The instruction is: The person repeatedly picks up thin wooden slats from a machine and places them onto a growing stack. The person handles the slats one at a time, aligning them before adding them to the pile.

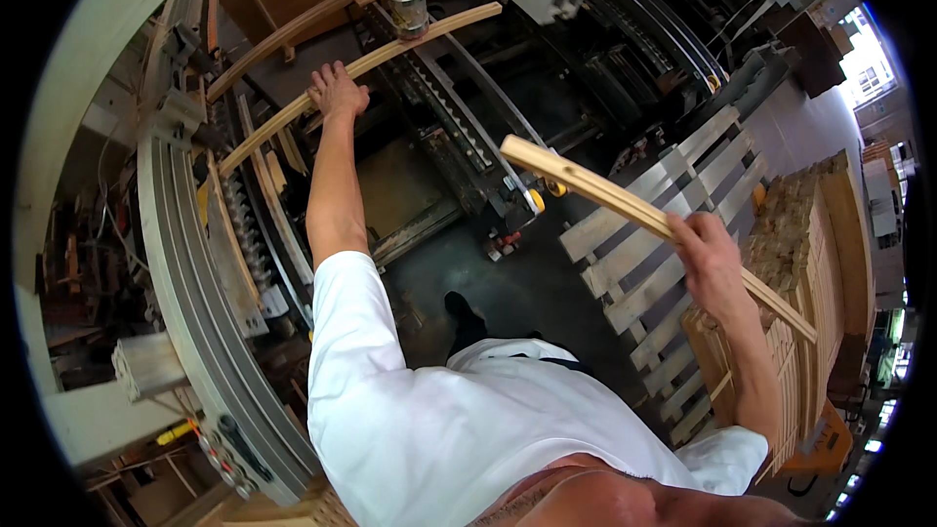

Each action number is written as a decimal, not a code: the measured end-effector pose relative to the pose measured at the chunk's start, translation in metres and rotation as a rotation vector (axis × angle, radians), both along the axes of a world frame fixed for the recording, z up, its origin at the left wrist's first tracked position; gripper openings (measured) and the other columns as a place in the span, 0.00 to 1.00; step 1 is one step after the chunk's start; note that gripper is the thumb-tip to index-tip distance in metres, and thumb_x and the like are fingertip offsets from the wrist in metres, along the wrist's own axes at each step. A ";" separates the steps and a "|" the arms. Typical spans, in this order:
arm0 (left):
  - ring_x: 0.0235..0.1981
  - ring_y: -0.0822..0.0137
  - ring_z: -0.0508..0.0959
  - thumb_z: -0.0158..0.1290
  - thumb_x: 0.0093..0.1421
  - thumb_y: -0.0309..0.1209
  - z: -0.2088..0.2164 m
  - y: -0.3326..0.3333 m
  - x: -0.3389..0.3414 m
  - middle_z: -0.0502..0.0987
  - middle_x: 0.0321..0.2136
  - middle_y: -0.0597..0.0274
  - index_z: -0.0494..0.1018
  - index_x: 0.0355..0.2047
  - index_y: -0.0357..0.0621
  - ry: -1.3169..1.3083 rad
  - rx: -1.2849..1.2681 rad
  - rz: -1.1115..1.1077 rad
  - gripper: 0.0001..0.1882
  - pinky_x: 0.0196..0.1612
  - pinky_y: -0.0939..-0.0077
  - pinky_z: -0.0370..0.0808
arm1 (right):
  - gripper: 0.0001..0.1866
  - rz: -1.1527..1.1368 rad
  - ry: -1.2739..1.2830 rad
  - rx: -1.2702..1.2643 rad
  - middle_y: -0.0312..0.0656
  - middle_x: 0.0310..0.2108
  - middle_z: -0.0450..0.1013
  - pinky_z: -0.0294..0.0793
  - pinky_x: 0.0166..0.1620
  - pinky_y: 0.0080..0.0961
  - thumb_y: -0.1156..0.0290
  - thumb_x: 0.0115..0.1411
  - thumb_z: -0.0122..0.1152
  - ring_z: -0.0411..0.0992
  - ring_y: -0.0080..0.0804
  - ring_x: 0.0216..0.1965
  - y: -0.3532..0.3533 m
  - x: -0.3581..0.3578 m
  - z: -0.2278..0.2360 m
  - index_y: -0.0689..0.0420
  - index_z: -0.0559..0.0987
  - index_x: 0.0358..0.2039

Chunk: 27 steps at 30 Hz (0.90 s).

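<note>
My left hand [338,95] reaches forward and is closed over a long, slightly curved wooden strip [278,123] lying across the machine's rails. A metal clamping cylinder [408,15] presses down on or stands just above that strip, right of my hand. My right hand [705,252] grips a second wooden strip [605,193] near its middle, off to my right. This strip is tilted, with a groove and a small slot along its face. Its far end points toward the machine, and its near end passes in front of a stack of similar strips.
Behind the clamped strip lies another curved wooden piece [293,29]. Toothed metal rails [449,107] run beneath. A slatted wooden pallet [644,263] stands on the right beside stacked strips [795,263]. A grey metal beam [190,263] curves along my left.
</note>
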<state>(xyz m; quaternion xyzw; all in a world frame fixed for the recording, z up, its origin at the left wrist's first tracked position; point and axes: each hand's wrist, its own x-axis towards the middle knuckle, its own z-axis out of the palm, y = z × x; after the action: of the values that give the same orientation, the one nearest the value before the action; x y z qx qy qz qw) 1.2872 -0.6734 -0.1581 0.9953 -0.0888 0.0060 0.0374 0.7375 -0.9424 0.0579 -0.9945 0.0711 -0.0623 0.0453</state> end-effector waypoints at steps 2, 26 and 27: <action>0.74 0.50 0.46 0.57 0.61 0.50 0.003 -0.009 0.000 0.50 0.72 0.51 0.49 0.72 0.48 -0.002 0.069 -0.059 0.46 0.71 0.47 0.51 | 0.25 0.041 0.016 0.026 0.49 0.38 0.69 0.71 0.42 0.39 0.85 0.51 0.58 0.69 0.48 0.40 0.003 0.043 -0.006 0.59 0.77 0.53; 0.39 0.47 0.78 0.61 0.56 0.34 0.081 0.057 -0.474 0.77 0.35 0.51 0.74 0.46 0.42 0.356 -0.594 0.097 0.18 0.40 0.55 0.74 | 0.13 0.694 -0.246 0.020 0.50 0.42 0.76 0.77 0.44 0.44 0.71 0.59 0.54 0.76 0.50 0.46 0.214 0.564 -0.236 0.53 0.80 0.44; 0.39 0.47 0.78 0.62 0.56 0.34 0.088 0.058 -0.484 0.78 0.36 0.51 0.74 0.47 0.42 0.343 -0.606 0.147 0.19 0.40 0.56 0.74 | 0.13 0.681 -0.269 -0.007 0.50 0.42 0.77 0.77 0.44 0.44 0.69 0.60 0.54 0.76 0.50 0.45 0.207 0.577 -0.239 0.53 0.80 0.44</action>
<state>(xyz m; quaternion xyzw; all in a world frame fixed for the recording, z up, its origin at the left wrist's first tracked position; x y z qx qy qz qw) 0.8033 -0.6157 -0.0700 0.9293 -0.0036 -0.1324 0.3449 1.3140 -0.7355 -0.1812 -0.9443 -0.2707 -0.1739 0.0690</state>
